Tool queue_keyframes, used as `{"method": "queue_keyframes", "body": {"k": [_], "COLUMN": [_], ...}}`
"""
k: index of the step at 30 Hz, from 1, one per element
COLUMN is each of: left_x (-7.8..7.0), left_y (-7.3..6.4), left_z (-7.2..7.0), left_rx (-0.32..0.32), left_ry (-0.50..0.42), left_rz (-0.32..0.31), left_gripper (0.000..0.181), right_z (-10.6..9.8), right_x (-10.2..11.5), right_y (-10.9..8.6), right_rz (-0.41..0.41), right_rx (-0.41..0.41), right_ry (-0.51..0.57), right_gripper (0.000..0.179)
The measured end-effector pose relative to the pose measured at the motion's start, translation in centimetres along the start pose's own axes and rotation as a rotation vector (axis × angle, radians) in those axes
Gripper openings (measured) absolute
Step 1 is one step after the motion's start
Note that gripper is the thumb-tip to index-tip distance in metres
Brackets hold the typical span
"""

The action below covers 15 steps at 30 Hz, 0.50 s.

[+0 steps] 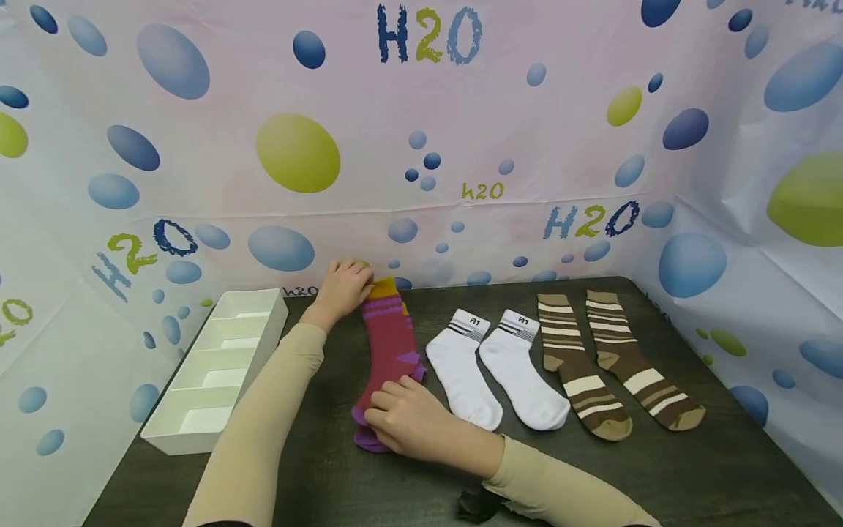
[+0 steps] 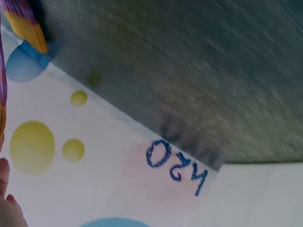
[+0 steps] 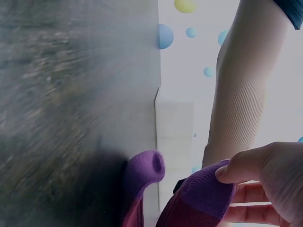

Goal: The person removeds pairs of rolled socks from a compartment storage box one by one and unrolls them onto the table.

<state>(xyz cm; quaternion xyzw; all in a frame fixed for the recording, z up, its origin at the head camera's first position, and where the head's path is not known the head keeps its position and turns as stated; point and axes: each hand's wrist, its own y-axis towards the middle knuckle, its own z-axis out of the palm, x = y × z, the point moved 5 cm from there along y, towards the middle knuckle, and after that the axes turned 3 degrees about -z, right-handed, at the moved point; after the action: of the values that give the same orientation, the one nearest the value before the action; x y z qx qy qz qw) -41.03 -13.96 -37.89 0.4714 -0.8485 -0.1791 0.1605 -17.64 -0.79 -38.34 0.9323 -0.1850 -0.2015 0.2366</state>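
A crimson sock (image 1: 387,337) with a yellow cuff and purple heel and toe is stretched lengthwise between both hands. My left hand (image 1: 344,285) holds its cuff at the far end. At the near end my right hand (image 1: 411,419) pinches the purple toe (image 3: 208,187), raised off the table in the right wrist view. Its matching sock (image 3: 144,170) lies beneath, mostly covered, with its toe resting on the table. In the left wrist view, that mate's yellow cuff (image 2: 26,29) shows by the table's back edge; only a few fingertips (image 2: 4,170) of my left hand appear.
A white tray (image 1: 266,333) with several compartments stands on the left. Right of the crimson pair lie two white ankle socks (image 1: 464,373), then two brown striped socks (image 1: 573,366). A black object (image 1: 478,505) sits at the near edge, beside my right sleeve. Printed sheets wall the table.
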Motion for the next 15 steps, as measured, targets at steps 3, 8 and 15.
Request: {"method": "queue_keyframes", "body": {"k": [3,8,15], "left_x": [0.6,1.9,3.8], "left_y": [-0.3,-1.0,-1.9], "left_z": [-0.6,-1.6,-1.8], "left_rx": [0.000,0.022,0.082], "left_ry": [0.007,0.033,0.038], "left_rz": [-0.003,-0.025,-0.065], "left_gripper": [0.012,0.011,0.012], "right_z": [-0.3,0.0,1.2], "right_x": [0.2,0.5,1.5], "right_y": [0.3,1.2,2.4], "right_rz": [0.000,0.007,-0.025], "right_rx": [-0.011,0.015,0.028], "right_ry": [0.017,0.047,0.018], "right_gripper": [0.011,0.011,0.010]}}
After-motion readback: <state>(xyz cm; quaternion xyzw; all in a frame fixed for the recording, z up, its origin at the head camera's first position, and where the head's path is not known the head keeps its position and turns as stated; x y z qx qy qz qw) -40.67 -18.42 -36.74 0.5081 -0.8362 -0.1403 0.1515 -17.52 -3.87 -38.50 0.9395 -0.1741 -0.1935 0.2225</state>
